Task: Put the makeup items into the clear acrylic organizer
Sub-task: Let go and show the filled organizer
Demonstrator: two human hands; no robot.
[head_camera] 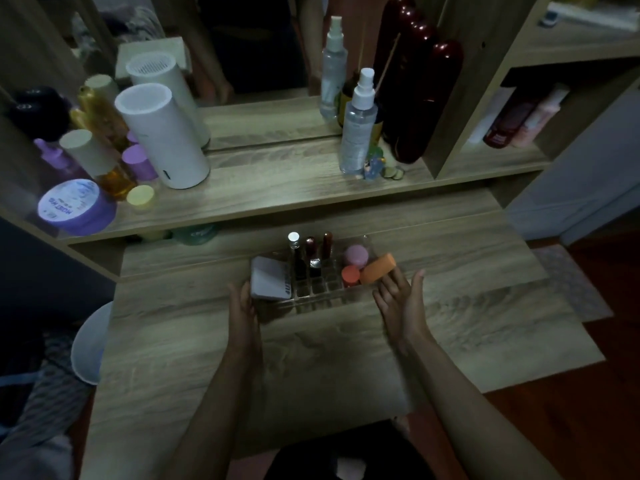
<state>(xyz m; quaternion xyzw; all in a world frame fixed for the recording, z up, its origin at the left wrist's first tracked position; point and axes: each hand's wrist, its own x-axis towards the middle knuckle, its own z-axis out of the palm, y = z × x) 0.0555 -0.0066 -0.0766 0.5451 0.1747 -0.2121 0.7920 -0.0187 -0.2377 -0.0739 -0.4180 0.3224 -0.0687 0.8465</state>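
Note:
The clear acrylic organizer (313,295) stands on the lower desk surface, mid-frame. In it are a white compact (270,277) at the left, three upright tubes, a silver-capped one (294,249) and two dark red lipsticks (310,256), a pink round jar (356,255), a small coral jar (350,275) and an orange sponge (377,268) at the right. My left hand (242,306) rests flat against the organizer's left end, touching near the compact. Beside the right end, my right hand (400,296) is open with fingers spread, fingertips near the orange sponge, holding nothing.
The upper shelf (277,188) carries a white cylinder (162,140), purple jars and gold bottles at the left, and spray bottles (358,123) and a dark red bottle (415,98) at the right by a mirror. A white stool (90,341) stands left of the desk.

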